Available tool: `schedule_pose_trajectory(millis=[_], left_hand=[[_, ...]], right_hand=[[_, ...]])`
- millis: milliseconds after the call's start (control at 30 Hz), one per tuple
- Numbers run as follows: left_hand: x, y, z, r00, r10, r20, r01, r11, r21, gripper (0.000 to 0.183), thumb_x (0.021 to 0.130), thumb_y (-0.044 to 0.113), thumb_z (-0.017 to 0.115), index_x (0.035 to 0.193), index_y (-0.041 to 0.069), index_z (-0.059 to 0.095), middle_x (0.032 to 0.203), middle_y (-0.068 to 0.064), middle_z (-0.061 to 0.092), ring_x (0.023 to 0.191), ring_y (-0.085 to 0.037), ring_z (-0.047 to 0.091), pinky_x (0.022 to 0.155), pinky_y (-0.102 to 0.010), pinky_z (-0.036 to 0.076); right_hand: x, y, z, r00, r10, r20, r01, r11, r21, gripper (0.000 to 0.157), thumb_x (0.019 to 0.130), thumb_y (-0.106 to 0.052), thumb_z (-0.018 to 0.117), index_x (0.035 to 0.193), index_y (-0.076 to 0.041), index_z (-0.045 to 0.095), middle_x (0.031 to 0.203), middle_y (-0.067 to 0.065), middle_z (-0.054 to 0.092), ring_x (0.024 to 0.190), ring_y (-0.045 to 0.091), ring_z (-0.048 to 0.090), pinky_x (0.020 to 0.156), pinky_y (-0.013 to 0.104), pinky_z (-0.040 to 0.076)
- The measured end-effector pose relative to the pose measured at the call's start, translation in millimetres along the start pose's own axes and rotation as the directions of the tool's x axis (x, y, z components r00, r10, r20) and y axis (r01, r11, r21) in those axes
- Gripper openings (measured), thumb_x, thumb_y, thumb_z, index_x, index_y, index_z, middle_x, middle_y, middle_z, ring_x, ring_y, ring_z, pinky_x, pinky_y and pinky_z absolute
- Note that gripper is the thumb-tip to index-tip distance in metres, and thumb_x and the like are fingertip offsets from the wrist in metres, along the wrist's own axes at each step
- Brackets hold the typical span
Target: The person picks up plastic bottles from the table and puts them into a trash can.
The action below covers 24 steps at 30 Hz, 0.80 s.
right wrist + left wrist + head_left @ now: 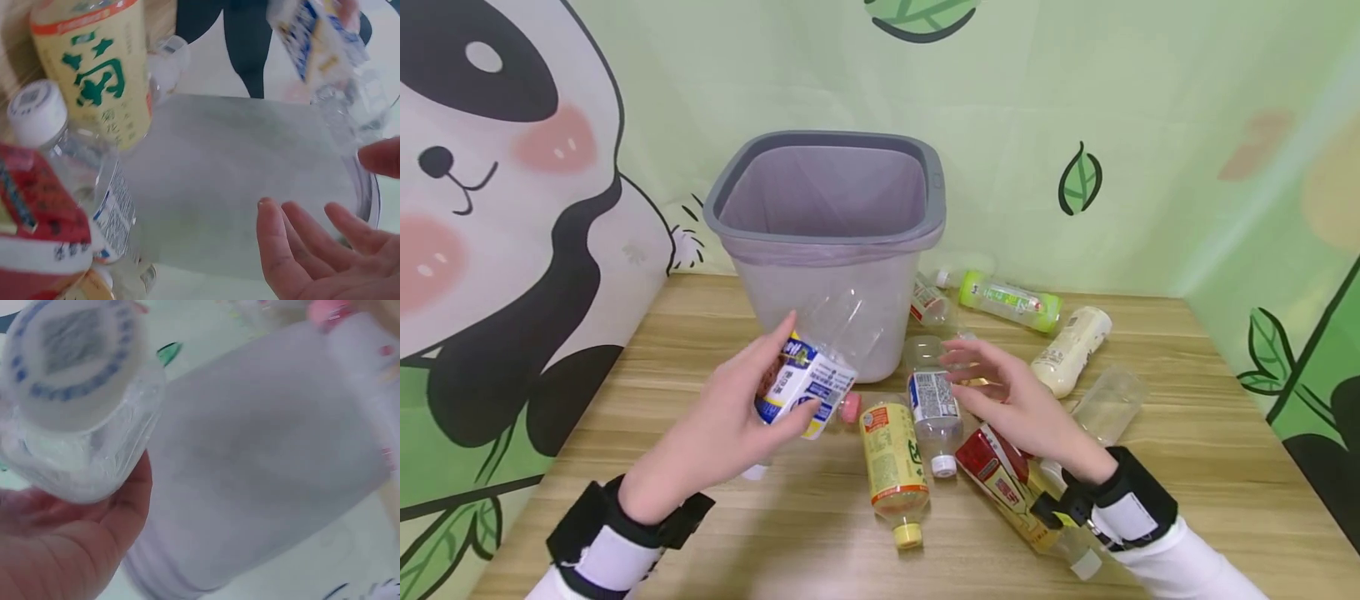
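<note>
A clear plastic bottle with a blue and white label [811, 385] is in my left hand [718, 417], thumb on one side and fingers on the other. It tilts in front of the bin [827, 242], its base toward the bin wall. Its white cap [72, 353] faces the camera in the left wrist view. My right hand [1018, 404] holds nothing, its fingers loosely spread above the scattered bottles. Near those fingers lies a clear bottle with a white cap [934, 400]; a red and gold box [1000, 479] lies below the hand.
Left of centre lies a yellow-label bottle [893, 467]. A green-label bottle [1011, 300], a cream bottle [1073, 350] and a clear cup-like container [1108, 404] lie behind and right of my right hand. A leaf-patterned backdrop [1030, 108] stands behind the bin.
</note>
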<state>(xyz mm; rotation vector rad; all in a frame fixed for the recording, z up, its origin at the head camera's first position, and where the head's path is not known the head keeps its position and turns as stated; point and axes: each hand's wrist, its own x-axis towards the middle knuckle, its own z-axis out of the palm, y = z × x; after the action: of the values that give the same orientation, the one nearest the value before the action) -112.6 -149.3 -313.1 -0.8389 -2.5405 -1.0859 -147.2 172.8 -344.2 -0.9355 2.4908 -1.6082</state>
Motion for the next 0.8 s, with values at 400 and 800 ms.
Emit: schedule_pose_trajectory(millis=[400, 800], left_hand=[[76.4, 31.6, -57.2, 0.976, -0.068, -0.205, 0.059, 0.997, -0.052, 0.071, 0.09, 0.021, 0.058, 0.15, 0.009, 0.022, 0.124, -0.013, 0.051, 0.088, -0.022, 0.056, 0.06, -0.021, 0.05], [155.6, 26.0, -79.3, 0.954, -0.246, -0.174, 0.224, 0.965, -0.137, 0.077, 0.092, 0.031, 0.054, 0.153, 0.024, 0.008, 0.154, -0.005, 0.019, 0.12, -0.024, 0.048, 0.09, -0.035, 0.049]], right_hand=[[15, -13, 2.9, 0.999, 0.033, -0.021, -0.028, 0.979, 0.203, 0.044, 0.092, -0.001, 0.055, 0.134, -0.005, 0.044, 0.126, 0.016, 0.055, 0.111, 0.033, 0.058, 0.091, 0.035, 0.05], [28, -29, 12.2, 0.997, -0.005, -0.071, 0.023, 0.965, 0.26, 0.048, 0.089, 0.007, 0.054, 0.134, 0.0, 0.042, 0.126, 0.02, 0.055, 0.108, 0.031, 0.058, 0.089, 0.041, 0.051]])
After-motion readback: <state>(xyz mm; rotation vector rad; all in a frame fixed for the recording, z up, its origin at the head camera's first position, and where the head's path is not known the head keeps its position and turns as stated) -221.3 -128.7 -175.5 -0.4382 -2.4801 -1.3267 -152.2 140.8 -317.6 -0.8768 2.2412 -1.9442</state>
